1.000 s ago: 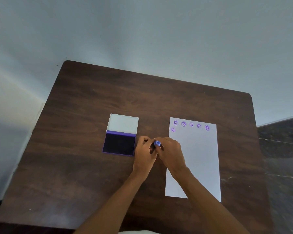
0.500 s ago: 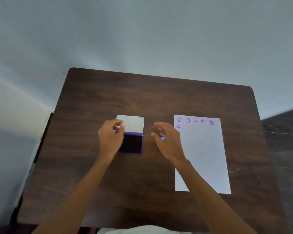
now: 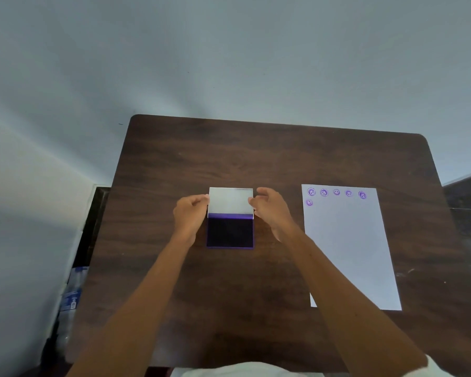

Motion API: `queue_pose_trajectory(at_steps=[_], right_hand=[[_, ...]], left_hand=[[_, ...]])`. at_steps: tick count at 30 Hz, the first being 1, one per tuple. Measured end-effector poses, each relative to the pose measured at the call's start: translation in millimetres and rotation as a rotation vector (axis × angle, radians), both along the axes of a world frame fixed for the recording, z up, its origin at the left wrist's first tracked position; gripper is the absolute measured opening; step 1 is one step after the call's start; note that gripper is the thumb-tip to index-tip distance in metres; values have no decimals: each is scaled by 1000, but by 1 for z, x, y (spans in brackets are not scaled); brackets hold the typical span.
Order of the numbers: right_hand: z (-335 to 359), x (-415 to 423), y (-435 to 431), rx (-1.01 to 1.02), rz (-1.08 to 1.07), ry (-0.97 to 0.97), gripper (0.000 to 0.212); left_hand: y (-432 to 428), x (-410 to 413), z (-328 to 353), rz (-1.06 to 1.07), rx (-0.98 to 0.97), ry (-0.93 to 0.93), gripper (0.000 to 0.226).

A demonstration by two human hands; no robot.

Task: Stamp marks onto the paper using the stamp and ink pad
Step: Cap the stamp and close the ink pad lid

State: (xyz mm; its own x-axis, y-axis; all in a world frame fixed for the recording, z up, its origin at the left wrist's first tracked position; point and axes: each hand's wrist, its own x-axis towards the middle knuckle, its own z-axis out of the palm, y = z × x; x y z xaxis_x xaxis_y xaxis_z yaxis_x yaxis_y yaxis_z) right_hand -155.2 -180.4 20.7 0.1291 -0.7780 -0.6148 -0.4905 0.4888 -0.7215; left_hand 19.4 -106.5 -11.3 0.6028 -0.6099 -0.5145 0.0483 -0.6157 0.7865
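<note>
The ink pad (image 3: 230, 232) lies open at the middle of the table, its dark purple pad facing up and its white lid (image 3: 230, 201) folded back on the far side. My left hand (image 3: 189, 216) pinches the lid's left edge. My right hand (image 3: 269, 210) has its fingertips curled on the lid's right edge. To the right lies the white paper (image 3: 346, 248); several purple round marks (image 3: 336, 192) run along its top, with one more below at the left. No stamp shows; my right hand's palm is hidden.
The dark wooden table (image 3: 256, 159) stands against a pale wall. A plastic bottle (image 3: 71, 300) stands on the floor off the table's left edge. Dark floor shows at the right.
My hands parted from the stamp between pad and paper. Both moved to the ink pad lid, one on each side. The small blue stamp seen in my right hand is out of sight.
</note>
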Motion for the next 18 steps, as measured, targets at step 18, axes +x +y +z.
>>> queue_pose_trajectory(at_steps=[18], right_hand=[[6, -26, 72, -478, 112, 106, 22]], left_hand=[[70, -21, 8, 38, -242, -63, 31]])
